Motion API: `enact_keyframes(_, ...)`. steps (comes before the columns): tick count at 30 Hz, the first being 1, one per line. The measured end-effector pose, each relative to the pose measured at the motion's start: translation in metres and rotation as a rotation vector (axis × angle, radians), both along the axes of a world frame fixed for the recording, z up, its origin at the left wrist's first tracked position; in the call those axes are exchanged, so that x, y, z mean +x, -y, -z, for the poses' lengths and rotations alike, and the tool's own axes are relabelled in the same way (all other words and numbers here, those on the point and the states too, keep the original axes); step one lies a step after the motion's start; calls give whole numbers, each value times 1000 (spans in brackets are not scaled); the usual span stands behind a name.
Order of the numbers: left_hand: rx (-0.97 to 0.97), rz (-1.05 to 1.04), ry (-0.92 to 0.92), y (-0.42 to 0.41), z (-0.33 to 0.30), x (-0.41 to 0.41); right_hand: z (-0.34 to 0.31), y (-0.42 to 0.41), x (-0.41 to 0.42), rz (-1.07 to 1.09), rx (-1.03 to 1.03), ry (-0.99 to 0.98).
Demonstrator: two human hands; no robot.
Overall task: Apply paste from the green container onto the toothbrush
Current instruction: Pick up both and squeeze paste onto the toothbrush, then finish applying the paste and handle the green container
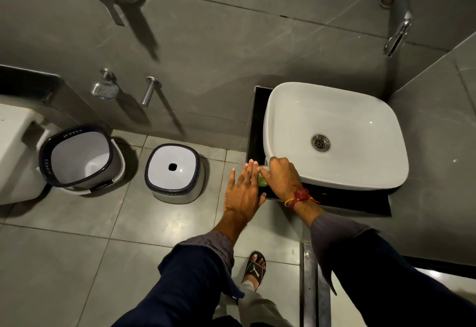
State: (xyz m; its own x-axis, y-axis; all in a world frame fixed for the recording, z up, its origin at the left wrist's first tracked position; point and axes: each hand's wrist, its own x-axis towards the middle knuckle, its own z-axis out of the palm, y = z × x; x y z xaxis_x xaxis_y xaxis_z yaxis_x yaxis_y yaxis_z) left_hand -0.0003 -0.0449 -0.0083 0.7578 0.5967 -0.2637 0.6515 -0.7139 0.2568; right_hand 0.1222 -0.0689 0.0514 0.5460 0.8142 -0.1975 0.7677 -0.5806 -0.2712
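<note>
Left hand (pixel 243 192) flat, fingers spread and straight, gripping nothing, palm down just beside green container (pixel 262 181) at near-left corner of black counter (pixel 332 201). Right hand (pixel 282 178) curled over container top, fingers closed on something pale and small there, grip detail unclear; red thread band (pixel 300 196) on wrist. Glossy white rounded-square basin (pixel 334 133) with metal drain, matte grey tiles, two white rounded plastic tubs (pixel 79 156) on floor.

One head-worn wide-angle view looks steeply down, close over the sink (pixel 334 110) and tiled floor (pixel 77 249)
</note>
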Motion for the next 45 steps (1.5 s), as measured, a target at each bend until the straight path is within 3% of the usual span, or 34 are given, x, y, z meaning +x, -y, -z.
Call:
enact_keyframes(4, -4, 8, 0, -2, 0, 0, 3, 2, -10, 124, 42, 15)
enact_keyframes(10, 2, 11, 5, -1, 0, 0, 9, 6, -9, 94, 66, -63)
enact_keyframes(16, -13, 9, 14, -2, 3, 0, 6, 8, -11, 220, 46, -66)
enact_keyframes(18, -13, 3, 26, -1, 3, -1, -4, 19, -5, 142, 77, 22)
enact_keyframes(20, -6, -3, 20, 0, 4, -2, -12, 30, 4, -88, 159, 113)
enact_keyframes(23, 5, -1, 15, 0, 4, -2, -19, 37, 17, -335, 67, 181)
enact_keyframes(25, -8, -9, 28, 0, 5, -1, -21, 37, 20, -299, 20, 211)
enact_keyframes(33, 7, -10, 10, 1, 3, 0, -8, 48, -3, -236, 154, 244)
enact_keyframes(37, -22, -22, 24, 2, 1, -1, 4, 54, -8, -81, 164, 84)
enact_keyframes(41, -115, -106, 46, 3, -6, 3, 16, 57, -11, 263, 223, -469)
enact_keyframes(45, -111, -115, 38, -3, -8, 6, 29, 43, -19, 381, 251, -448)
